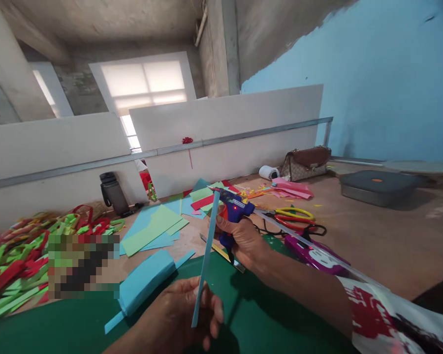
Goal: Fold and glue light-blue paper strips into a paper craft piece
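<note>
My left hand [179,307], low in the middle, pinches the lower end of a narrow light-blue paper strip [206,255] that stands nearly upright. In my right hand [249,243] is a blue glue gun [236,209] with a small red light lit. The gun's nozzle is at the strip's upper end; whether they touch I cannot tell. A long clear glue stick [299,235] runs back from the gun over my right forearm. Left of my left hand, a folded light-blue paper piece [147,280] with narrow end tabs lies on the green cutting mat [276,314].
Green and blue paper sheets [157,226] lie behind the mat. Paper strips [18,265] are heaped at left, near a dark bottle [113,194]. At right are yellow-handled scissors [295,212], a purple case [317,258], a handbag [305,164] and a grey lidded box [376,187].
</note>
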